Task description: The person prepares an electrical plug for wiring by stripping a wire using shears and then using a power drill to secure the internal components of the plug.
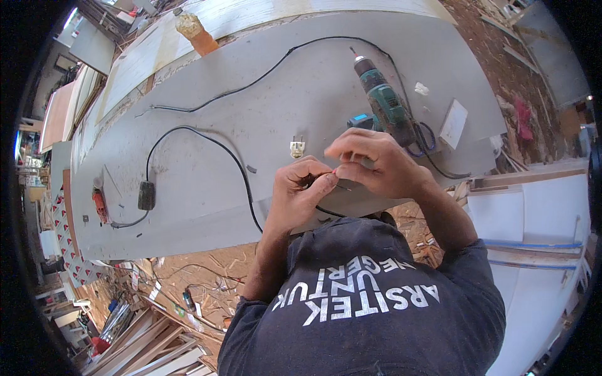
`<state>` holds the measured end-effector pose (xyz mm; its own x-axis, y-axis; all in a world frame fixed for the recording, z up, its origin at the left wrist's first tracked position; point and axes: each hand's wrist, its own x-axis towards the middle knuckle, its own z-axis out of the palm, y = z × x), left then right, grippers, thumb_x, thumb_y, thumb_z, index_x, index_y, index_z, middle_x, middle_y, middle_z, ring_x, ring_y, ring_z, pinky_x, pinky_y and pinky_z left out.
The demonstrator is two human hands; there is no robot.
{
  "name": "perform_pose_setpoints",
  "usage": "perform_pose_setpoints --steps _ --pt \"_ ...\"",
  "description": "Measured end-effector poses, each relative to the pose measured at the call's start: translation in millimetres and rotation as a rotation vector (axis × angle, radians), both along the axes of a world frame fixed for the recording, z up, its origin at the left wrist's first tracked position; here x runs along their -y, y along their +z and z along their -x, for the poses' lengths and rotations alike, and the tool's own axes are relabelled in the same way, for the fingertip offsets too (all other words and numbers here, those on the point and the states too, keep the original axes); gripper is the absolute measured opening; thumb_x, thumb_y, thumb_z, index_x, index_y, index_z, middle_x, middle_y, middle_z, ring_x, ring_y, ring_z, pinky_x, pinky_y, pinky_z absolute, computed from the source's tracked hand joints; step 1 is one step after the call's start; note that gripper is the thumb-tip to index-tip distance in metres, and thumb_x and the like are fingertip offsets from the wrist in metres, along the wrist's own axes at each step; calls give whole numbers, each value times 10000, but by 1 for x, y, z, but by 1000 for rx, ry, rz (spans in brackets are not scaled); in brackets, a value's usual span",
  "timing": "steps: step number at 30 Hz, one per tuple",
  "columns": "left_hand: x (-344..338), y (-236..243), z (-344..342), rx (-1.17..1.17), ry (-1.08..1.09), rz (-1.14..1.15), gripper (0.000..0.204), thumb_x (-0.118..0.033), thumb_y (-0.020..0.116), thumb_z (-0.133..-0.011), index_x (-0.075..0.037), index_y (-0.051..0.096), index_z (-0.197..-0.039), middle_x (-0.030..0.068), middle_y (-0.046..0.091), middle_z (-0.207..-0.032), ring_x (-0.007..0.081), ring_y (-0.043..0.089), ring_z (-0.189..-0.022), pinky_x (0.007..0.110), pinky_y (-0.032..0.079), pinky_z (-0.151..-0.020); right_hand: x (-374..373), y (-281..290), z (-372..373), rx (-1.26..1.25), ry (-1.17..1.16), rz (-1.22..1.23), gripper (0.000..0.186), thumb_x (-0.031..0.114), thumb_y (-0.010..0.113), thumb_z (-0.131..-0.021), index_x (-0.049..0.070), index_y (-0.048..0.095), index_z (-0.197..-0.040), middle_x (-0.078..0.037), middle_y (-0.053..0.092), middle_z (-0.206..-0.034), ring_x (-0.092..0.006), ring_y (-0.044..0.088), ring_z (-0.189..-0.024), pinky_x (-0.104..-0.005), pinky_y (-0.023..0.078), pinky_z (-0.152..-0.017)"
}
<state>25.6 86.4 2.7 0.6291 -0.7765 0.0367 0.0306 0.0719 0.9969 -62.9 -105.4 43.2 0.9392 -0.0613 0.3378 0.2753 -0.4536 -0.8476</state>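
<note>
A small red wire end (335, 173) sits at the centre of the frame, between the fingertips of both hands. The left hand (298, 191) pinches it from the left; the right hand (376, 164) bends over it from the right, but whether that grip is closed I cannot tell. Both are equally near; fingers hide its long axis. Just above the left hand stands a white plug (297, 148); a teal drill (387, 106) lies upper right. The grey desk (188, 188) is dusty, and wood scraps (150, 351) fill the lower left.
</note>
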Motion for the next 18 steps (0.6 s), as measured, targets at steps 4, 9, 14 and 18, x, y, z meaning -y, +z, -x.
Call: perform_pose_setpoints --steps 4,9,14,18 --pt "-1 2 -2 -16 -50 -1 76 -37 719 -879 24 733 -923 25 639 -814 88 566 -734 244 444 -663 -1 -7 -1 12 12 155 109 120 647 -937 11 656 -935 -153 657 -832 -297 681 -799 -407 508 -687" --pt "3 -4 -2 69 128 35 79 -52 727 -897 19 730 -930 39 653 -883 89 573 -751 239 454 -668 -16 -24 -4 -120 -147 -276 181 130 630 -956 -4 641 -1078 -124 692 -936 -246 692 -856 -378 529 -749" --pt "9 -13 -5 -11 294 32 80 -44 689 -941 13 725 -984 24 681 -911 93 607 -833 244 487 -759 -50 -63 1 32 -81 -425 395 127 671 -937 -16 560 -1288 -118 700 -1101 -229 700 -991 -345 540 -888" --pt "15 -8 -8 -160 286 30 98 -88 707 -941 4 733 -960 21 694 -892 76 602 -824 238 487 -732 -60 -63 -10 83 -352 -340 323 73 759 -860 -12 657 -1155 -147 732 -1026 -214 718 -948 -325 556 -837"
